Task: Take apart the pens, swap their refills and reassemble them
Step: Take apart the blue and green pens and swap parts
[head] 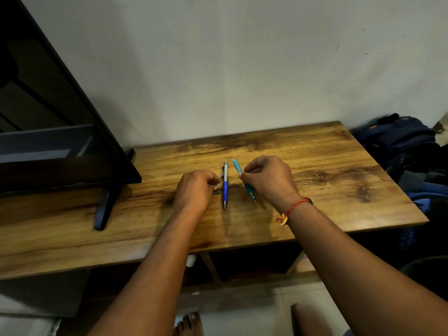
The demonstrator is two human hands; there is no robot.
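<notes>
Two pens lie on the wooden worktop [327, 197], their long axes running near to far. The right hand [266, 178] pinches the teal pen [236, 166], which slants with its tip toward the near right. The left hand [196, 187] sits just left of the blue-and-silver pen [225, 185], its fingers [213, 181] curled; whether they hold the small dark piece beneath them cannot be told. That pen is nearer the left hand, with nothing between. A black screen [48, 117] stands well to the left and bags [400, 141] are heaped at the far right.
</notes>
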